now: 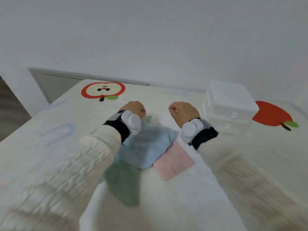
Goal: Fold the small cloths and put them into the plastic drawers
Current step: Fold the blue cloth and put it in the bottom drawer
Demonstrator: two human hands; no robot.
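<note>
Three small cloths lie in a loose pile on the bed between my forearms: a light blue cloth [148, 144] on top, a pink cloth [175, 160] to its right and a green cloth [125, 182] nearer to me. A small green scrap [147, 118] peeks out beyond the blue one. My left hand [134, 108] and my right hand [184, 110] hover past the pile, both curled into fists with nothing in them. The clear plastic drawers [230, 105] stand to the right of my right hand, shut.
A cream bedspread [66, 117] with red apple prints [103, 90] covers the bed. A white wall rises behind it, and the bed's left edge drops to a dark floor [10, 104]. Both wrists carry white devices on black straps.
</note>
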